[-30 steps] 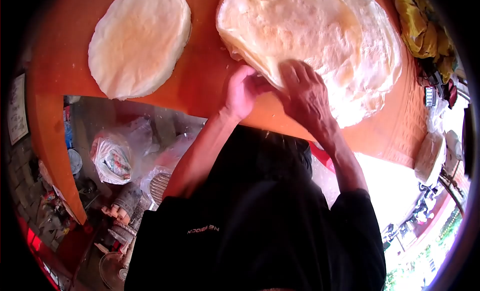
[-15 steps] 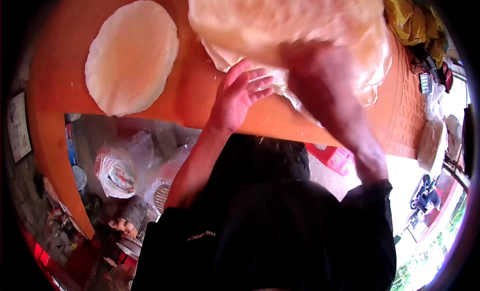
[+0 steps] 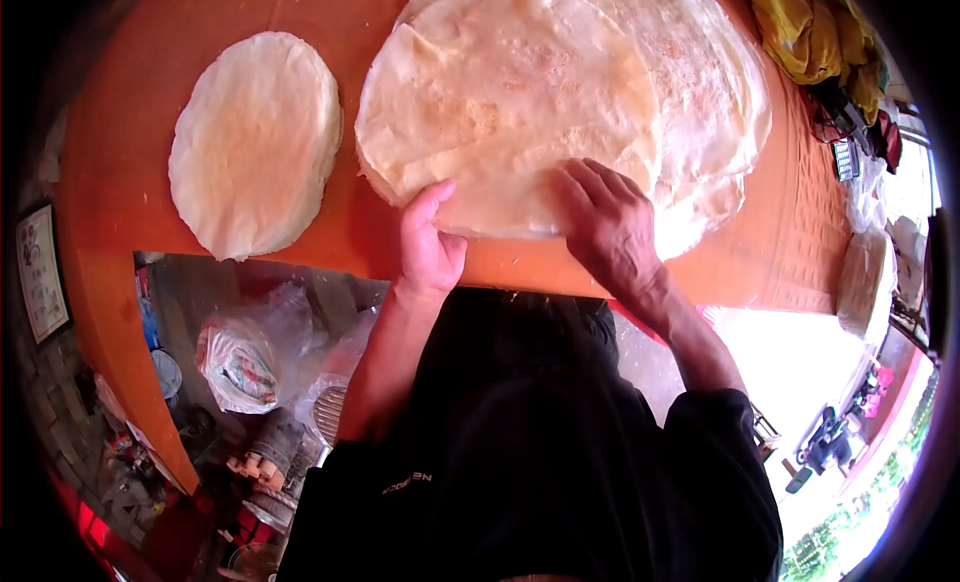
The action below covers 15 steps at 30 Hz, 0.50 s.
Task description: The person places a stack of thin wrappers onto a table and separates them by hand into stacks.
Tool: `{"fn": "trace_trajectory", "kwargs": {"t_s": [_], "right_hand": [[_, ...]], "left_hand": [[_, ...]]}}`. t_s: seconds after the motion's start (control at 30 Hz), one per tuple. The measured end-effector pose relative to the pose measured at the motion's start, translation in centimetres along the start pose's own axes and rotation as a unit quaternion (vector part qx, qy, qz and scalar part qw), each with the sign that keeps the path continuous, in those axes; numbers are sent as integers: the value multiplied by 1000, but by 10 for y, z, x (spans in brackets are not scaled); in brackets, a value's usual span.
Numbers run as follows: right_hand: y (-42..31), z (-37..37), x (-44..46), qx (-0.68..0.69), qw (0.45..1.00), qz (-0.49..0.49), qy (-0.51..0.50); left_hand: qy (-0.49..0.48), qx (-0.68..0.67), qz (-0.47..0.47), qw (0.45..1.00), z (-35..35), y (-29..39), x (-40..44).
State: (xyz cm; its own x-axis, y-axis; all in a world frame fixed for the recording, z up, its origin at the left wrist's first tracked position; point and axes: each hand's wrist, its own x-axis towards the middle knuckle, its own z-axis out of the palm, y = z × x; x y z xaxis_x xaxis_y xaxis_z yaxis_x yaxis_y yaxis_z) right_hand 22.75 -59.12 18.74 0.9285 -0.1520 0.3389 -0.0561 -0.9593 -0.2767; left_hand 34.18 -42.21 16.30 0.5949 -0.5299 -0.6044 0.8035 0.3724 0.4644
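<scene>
A large, thin, pale flatbread (image 3: pixel 500 112) with browned spots lies at the top centre, overlapping a wider stack of similar flatbreads (image 3: pixel 705 92) on its right. At its front left edge is my left hand (image 3: pixel 430 247), closed on the rim, with part of its fingers hidden by the bread. My right hand (image 3: pixel 615 227) grips the front right edge, fingers close together on top and thumb out of sight. A smaller oval stack of flatbreads (image 3: pixel 255 147) sits apart on the left.
The orange table (image 3: pixel 390 22) has its front edge just before my body. Yellow cloth (image 3: pixel 800 32) and a dark calculator (image 3: pixel 846 162) are at the right. Below the left side stand a plastic bag (image 3: pixel 240 367) and assorted clutter.
The blurred right hand has come down to the flatbread's front edge. My left hand, spread half a second ago, has moved left and down onto the rim. The flatbread now lies further left.
</scene>
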Motion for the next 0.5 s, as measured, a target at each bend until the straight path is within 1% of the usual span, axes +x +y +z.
{"fn": "trace_trajectory", "kwargs": {"t_s": [0.03,0.07,0.1,0.13,0.17,0.2,0.23,0.27,0.3,0.33,0.37,0.4,0.43,0.47,0.5], "right_hand": [[2,-3,8,0,1000,-1,1],[1,-10,17,22,999,4,-48],[1,-17,29,45,994,9,-95],[2,-26,43,84,994,-17,-69],[-2,-42,60,88,992,-12,-90],[-6,-64,79,125,985,-18,-114],[-12,-85,97,226,969,-33,-96],[-11,-112,105,227,969,-34,-95],[-6,-142,108,183,971,-142,-64],[2,-153,110,159,966,-199,-49],[10,-164,112,136,957,-255,-31],[24,-164,119,367,928,2,-70],[47,-154,119,473,868,129,-82],[70,-145,120,570,779,256,-58],[99,-115,107,585,771,251,-15]], "left_hand": [[2,5,32,999,6,5,1],[4,12,62,998,9,8,1],[3,15,62,998,6,11,2],[-133,-70,57,987,0,15,4],[-262,-153,48,951,-7,19,5],[-263,-150,46,952,-11,22,8],[-274,-126,55,952,-14,25,14],[-283,-103,66,951,-19,28,20],[-220,-33,83,972,-30,27,34],[-142,12,134,981,-42,27,46],[-107,39,174,978,-39,34,44],[-70,68,211,973,-30,42,38],[-74,81,236,966,-23,52,27],[-166,-16,204,965,-38,60,32],[-162,-16,204,965,-50,63,33]]}}
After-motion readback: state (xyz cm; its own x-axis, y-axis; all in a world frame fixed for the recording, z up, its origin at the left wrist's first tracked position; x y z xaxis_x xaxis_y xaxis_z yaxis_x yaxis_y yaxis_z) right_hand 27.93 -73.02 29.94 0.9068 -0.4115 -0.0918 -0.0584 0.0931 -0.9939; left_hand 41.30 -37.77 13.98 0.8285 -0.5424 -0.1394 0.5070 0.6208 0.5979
